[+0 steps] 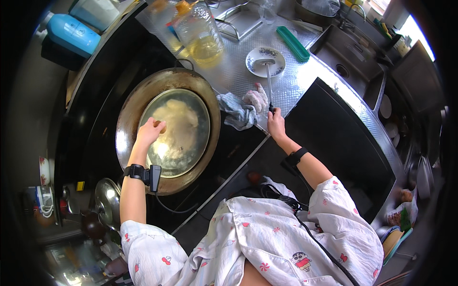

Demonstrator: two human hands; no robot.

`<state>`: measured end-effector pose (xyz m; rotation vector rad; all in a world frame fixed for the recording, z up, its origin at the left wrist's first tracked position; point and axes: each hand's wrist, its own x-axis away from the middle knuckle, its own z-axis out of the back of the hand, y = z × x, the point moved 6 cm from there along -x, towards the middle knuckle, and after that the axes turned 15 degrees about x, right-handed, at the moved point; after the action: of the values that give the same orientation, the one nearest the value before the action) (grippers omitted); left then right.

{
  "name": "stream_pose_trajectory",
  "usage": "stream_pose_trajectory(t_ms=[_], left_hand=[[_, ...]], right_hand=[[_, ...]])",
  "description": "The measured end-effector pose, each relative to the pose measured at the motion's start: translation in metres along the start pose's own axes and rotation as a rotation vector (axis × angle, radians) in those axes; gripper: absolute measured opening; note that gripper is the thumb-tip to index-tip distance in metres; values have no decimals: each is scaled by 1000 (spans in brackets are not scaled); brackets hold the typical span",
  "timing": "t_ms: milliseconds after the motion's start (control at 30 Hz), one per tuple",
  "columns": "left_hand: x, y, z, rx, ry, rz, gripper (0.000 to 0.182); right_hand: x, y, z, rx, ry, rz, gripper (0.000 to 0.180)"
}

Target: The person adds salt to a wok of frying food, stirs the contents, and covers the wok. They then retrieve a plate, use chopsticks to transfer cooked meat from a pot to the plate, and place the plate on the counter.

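A large metal wok [125, 93] sits on the black stove at the left. Inside it rests a clear glass lid [198, 143], with pale food showing blurrily beneath. My left hand [150, 131] grips the round knob of that lid. In my right hand [276, 124] is the dark handle end of a metal spatula [269, 80]. The spatula's head lies on a white plate with a blue floral pattern [253, 57] on the metal counter. Just left of my right hand are a blue-grey cloth [238, 112] and a pinkish-white cloth [256, 99].
Plastic bottles of yellow oil [205, 46] stand behind the wok. A green lidded case [292, 43] lies near the steel sink [343, 53]. A blue bottle [73, 35] is at the upper left, and another pot lid [107, 203] is at the lower left.
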<state>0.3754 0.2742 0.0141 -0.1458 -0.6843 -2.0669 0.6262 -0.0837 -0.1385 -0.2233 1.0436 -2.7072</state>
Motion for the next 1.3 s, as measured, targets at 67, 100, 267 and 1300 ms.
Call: stream_pose_trajectory(t_ms=[67, 100, 267, 1300], left_hand=[[11, 5, 5, 11, 42, -36, 62], [18, 5, 6, 34, 53, 2, 64], [74, 29, 31, 79, 204, -131, 64], [410, -47, -40, 789, 642, -134, 25]], right_hand=[[-3, -3, -9, -210, -152, -70, 30], [-5, -5, -14, -318, -229, -110, 30], [-18, -6, -9, -151, -224, 2, 33], [71, 133, -41, 198, -566, 299, 8]])
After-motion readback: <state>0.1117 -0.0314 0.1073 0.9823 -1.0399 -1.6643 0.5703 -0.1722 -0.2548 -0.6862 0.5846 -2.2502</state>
